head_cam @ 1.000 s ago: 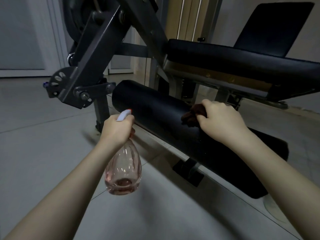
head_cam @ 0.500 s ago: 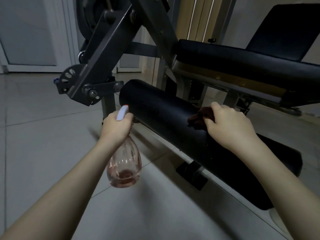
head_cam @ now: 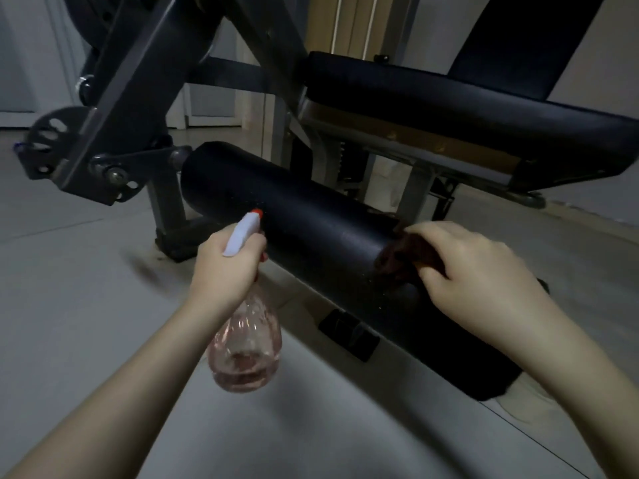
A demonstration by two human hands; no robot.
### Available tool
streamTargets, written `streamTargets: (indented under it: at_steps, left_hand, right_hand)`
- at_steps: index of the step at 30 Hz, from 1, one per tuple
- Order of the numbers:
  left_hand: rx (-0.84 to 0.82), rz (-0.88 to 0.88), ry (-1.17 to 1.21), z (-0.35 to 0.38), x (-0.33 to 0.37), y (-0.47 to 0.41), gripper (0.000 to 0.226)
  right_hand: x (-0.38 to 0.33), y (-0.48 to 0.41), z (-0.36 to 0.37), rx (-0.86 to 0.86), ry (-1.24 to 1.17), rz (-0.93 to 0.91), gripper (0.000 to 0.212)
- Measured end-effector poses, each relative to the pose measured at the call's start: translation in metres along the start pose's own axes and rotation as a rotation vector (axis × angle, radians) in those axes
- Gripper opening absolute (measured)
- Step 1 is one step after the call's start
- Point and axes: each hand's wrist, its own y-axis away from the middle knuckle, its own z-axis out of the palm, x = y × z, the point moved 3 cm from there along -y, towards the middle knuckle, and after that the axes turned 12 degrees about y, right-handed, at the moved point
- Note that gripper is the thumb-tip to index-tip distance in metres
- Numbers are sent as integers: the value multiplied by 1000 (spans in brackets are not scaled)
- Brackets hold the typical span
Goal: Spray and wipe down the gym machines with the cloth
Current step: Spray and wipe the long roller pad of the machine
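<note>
A black padded roller (head_cam: 311,229) of a gym machine runs across the middle of the head view. My left hand (head_cam: 226,271) grips the neck of a clear pink spray bottle (head_cam: 245,350); its white head with a red nozzle tip almost touches the roller's front. Fine droplets speckle the roller. My right hand (head_cam: 473,274) holds a dark reddish-brown cloth (head_cam: 401,257) bunched against the roller, right of centre. Most of the cloth is hidden under my fingers.
The machine's grey steel arm (head_cam: 145,91) and perforated pivot plate (head_cam: 48,136) rise at the left. A black seat pad (head_cam: 466,112) and backrest (head_cam: 525,39) stand behind the roller. A black base foot (head_cam: 349,333) sits on the pale tiled floor (head_cam: 69,305).
My left hand with the bottle has lifted and moved closer to the roller, the nozzle now at its surface. My right hand with the cloth has stayed on the roller. The view has closed in.
</note>
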Motion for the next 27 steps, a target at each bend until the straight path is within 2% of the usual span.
streamTargets:
  at_steps: [5,11,15,19,21,23,27]
  left_hand:
    - [28,8,62,2,0,-3,27]
    - [-63,53,8,3,5,9,29]
    - [-75,81,5,5,12,15,27]
    - [-63,118,14,10,19,14,26]
    - [-44,110,25,10,19,11,25]
    - [-50,110,26,10,17,12,25]
    - [-43,111,20,9,10,15,25]
  right_hand:
    - [23,47,-2,-2,62,32,54]
    - [24,34,3,66,115,73,40]
    - [51,10,0,-81,-66,161,29]
    - [64,14,-1,-96,-244,214,22]
    - [66,33,-9,-76,-267,186,21]
    - [59,53,-16,-81,-251,128,30]
    - [39,38,-11,-46,-73,26,30]
